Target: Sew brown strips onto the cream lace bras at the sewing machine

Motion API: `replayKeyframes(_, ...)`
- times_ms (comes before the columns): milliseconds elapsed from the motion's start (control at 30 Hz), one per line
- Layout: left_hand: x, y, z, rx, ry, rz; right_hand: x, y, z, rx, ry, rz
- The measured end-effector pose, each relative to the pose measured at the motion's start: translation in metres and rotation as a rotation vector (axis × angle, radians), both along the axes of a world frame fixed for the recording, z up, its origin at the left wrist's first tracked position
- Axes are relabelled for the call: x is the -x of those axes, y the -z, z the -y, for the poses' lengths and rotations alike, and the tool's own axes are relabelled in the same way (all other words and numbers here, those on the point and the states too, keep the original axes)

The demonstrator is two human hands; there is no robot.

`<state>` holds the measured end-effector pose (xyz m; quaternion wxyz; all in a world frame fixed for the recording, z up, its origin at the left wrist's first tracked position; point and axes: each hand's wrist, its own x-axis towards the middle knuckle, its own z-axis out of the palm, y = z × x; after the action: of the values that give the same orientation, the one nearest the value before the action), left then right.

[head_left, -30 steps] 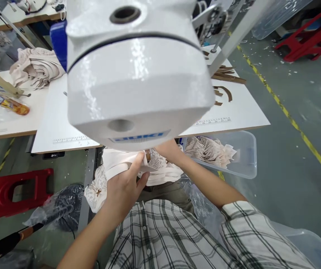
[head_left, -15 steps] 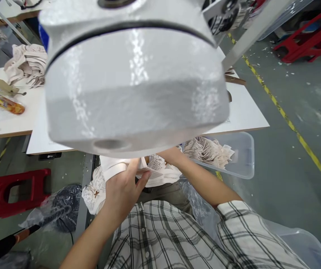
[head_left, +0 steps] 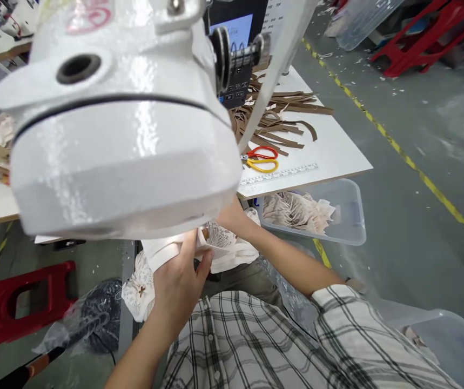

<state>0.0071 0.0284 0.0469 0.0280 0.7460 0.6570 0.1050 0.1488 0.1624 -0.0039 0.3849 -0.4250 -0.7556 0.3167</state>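
Note:
The white head of a sewing machine (head_left: 126, 167) fills the upper left and hides what lies beneath it. Just below its lower edge, pale fabric with lace and small brown bows (head_left: 227, 256) hangs over my lap. My left hand (head_left: 179, 275) pinches a folded edge of that fabric between thumb and fingers. My right hand (head_left: 232, 216) reaches under the machine head at the fabric's far side; its fingers are hidden there.
Brown strips (head_left: 280, 121), red and yellow scissors (head_left: 262, 159) and a clear ruler (head_left: 288, 174) lie on the white table (head_left: 345, 151). A clear bin (head_left: 351, 216) holds pale fabric pieces. A red stool (head_left: 53, 297) stands at the left, beside a plastic-wrapped stand.
The view has shifted, so the machine head sits further left and the strips, scissors, ruler and screen now show. Both hands stay at the fabric with little movement.

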Motion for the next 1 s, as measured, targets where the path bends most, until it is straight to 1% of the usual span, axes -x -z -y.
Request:
replayKeyframes(67, 0.002, -0.001, 0.001, 0.008, 0.005, 0.001, -0.005, 0.003, 0.007, 0.082, 0.133, -0.159)
replayKeyframes(100, 0.003, -0.002, 0.001, 0.015, 0.005, 0.005, -0.008, 0.005, 0.01, 0.115, 0.169, -0.21)
replayKeyframes(133, 0.005, -0.002, 0.002, 0.027, 0.004, 0.009, -0.011, 0.007, 0.013, 0.144, 0.174, -0.244)
replayKeyframes(267, 0.009, -0.002, 0.003, 0.058, 0.007, 0.016, -0.019, 0.017, 0.024, 0.257, 0.115, -0.343)
replayKeyframes(433, 0.009, 0.0, 0.003, 0.031, 0.047, 0.019, -0.023, 0.028, 0.034, 0.317, 0.09, -0.424)
replayKeyframes(533, 0.013, 0.002, 0.006, 0.036, 0.039, 0.026, -0.025, 0.03, 0.041, 0.351, 0.069, -0.436)
replayKeyframes(733, 0.018, 0.005, 0.01, 0.071, -0.02, 0.125, -0.023, 0.026, 0.058, 0.436, -0.001, -0.482)
replayKeyframes(833, 0.017, 0.01, 0.013, 0.048, -0.004, 0.139, -0.021, 0.021, 0.067, 0.473, -0.027, -0.53)
replayKeyframes(900, 0.011, 0.016, 0.021, -0.006, 0.016, 0.118, -0.023, 0.014, 0.074, 0.46, -0.037, -0.54)
replayKeyframes(967, 0.002, 0.026, 0.032, -0.11, 0.042, 0.11, -0.028, 0.006, 0.083, 0.437, -0.081, -0.506)
replayKeyframes(1000, -0.004, 0.032, 0.039, -0.168, 0.083, 0.137, -0.031, 0.003, 0.088, 0.435, -0.108, -0.483)
